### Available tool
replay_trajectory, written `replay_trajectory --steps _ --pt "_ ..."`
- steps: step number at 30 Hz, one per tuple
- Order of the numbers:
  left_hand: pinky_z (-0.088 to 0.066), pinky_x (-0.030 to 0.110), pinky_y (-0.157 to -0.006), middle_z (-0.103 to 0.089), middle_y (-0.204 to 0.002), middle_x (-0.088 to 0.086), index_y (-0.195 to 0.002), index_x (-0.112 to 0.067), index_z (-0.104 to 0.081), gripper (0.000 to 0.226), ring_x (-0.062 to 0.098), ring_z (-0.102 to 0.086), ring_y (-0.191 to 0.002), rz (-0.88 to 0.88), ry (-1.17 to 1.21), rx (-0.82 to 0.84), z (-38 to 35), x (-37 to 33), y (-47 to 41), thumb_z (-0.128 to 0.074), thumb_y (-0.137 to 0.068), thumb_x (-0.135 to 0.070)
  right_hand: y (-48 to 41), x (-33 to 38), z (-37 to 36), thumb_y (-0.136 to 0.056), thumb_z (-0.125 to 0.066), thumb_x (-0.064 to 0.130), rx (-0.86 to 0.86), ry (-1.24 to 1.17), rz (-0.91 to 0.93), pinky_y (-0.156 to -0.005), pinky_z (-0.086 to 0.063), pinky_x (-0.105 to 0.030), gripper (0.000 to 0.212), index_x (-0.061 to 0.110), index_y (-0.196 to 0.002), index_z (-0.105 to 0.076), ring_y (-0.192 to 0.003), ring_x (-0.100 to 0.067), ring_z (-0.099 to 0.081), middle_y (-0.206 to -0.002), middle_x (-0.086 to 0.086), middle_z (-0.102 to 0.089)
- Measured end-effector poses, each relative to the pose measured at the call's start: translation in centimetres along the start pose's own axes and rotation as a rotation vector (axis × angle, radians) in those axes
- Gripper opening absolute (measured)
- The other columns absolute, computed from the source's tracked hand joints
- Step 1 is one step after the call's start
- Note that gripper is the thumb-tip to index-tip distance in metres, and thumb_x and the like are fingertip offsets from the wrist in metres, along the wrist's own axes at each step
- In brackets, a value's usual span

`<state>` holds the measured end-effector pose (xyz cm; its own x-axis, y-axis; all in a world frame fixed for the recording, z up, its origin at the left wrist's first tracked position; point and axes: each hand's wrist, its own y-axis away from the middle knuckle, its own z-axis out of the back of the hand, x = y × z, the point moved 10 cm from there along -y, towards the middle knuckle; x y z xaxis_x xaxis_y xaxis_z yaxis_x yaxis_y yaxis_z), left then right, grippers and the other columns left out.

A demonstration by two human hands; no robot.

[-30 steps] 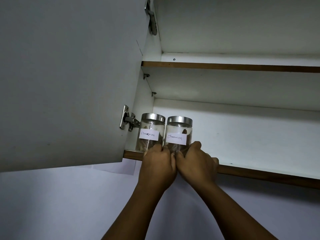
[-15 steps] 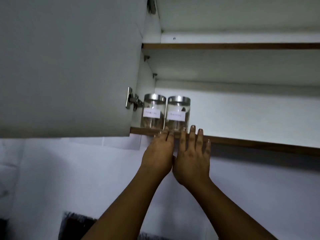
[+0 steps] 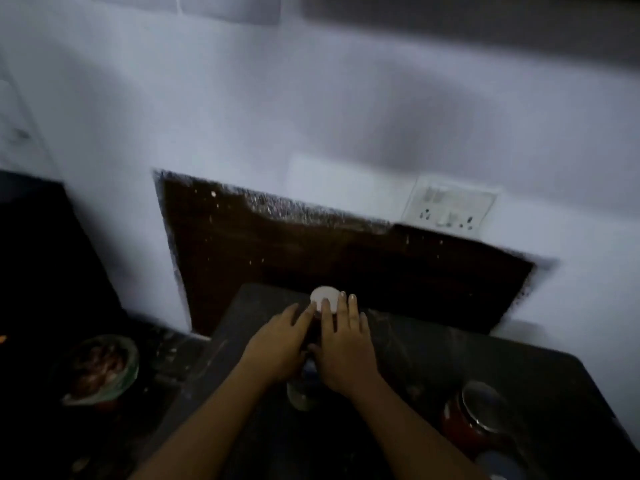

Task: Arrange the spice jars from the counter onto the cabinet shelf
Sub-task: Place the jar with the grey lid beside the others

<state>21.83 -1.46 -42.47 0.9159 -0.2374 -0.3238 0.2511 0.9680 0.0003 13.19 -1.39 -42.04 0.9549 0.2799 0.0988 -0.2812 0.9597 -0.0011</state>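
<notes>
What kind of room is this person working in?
Most likely a home kitchen. There is a dark stone counter, a white wall socket plate just above it, a red-filled glass jar with a metal lid and a green bowl of brownish food.

Green bowl of brownish food, near left. White socket plate on wall, far right. Dark brown panel behind tabletop.

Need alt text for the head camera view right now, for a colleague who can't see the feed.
Blurred downward view: left hand and right hand reach side by side over a dark counter toward a white-lidded jar. A red-filled jar stands at right, a bowl at left, a wall socket behind.
</notes>
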Motion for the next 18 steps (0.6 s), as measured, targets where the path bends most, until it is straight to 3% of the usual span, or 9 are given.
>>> replay_trajectory --steps 4,8,11,14,18 --pt "-0.032 0.043 -0.110 -0.009 -0.156 0.014 -0.148 -0.023 0.007 0.089 0.033 -0.022 -0.140 0.108 0.146 0.122 -5.7 2.9 1.1 -0.056 -0.088 -0.038 0.0 -1.3 -4.4 -0.091 -0.036 0.055 0.066 -0.041 -0.070 -0.116 0.002 -0.049 0.086 0.015 -0.148 0.013 -0.142 -0.035 0.020 -0.155 -0.018 0.019" --pt "-0.032 0.041 -0.111 -0.012 -0.155 0.013 -0.148 -0.022 0.006 0.101 0.030 -0.027 -0.138 0.161 0.322 0.224 -9.6 4.1 2.0 -0.064 -0.079 -0.043 -0.4 -2.1 -8.0 -0.087 -0.039 0.060 0.193 -0.100 -0.080 -0.117 -0.006 -0.049 0.088 0.020 -0.149 0.010 -0.143 -0.037 0.016 -0.156 -0.018 0.017" --pt "-0.032 0.036 -0.110 -0.016 -0.154 0.011 -0.146 -0.024 0.015 0.107 0.026 -0.030 -0.137 0.139 0.459 0.249 -11.5 3.3 2.9 -0.067 -0.079 -0.033 0.8 -1.3 -10.9 -0.089 -0.042 0.055 0.339 -0.305 -0.090 -0.115 -0.021 -0.047 0.082 0.028 -0.148 0.007 -0.144 -0.036 -0.006 -0.157 -0.013 0.010" --pt "-0.035 0.032 -0.105 -0.017 -0.154 0.010 -0.146 -0.028 0.013 0.103 0.024 -0.033 -0.135 0.165 0.559 0.171 -11.9 3.1 3.0 -0.066 -0.081 -0.018 1.3 -1.2 -11.6 -0.089 -0.047 0.050 0.370 -0.508 -0.133 -0.108 -0.037 -0.041 0.082 0.034 -0.147 0.009 -0.136 -0.033 -0.030 -0.156 -0.004 0.007" --pt "-0.031 0.032 -0.108 -0.024 -0.152 0.010 -0.148 -0.026 0.006 0.099 0.022 -0.033 -0.135 0.138 0.645 0.131 -11.5 2.8 2.6 -0.066 -0.080 -0.013 1.4 -2.0 -11.3 -0.081 -0.060 0.048 0.420 -0.538 -0.130 -0.107 -0.037 -0.036 0.098 0.032 -0.147 0.010 -0.134 -0.032 -0.034 -0.154 -0.004 0.004"
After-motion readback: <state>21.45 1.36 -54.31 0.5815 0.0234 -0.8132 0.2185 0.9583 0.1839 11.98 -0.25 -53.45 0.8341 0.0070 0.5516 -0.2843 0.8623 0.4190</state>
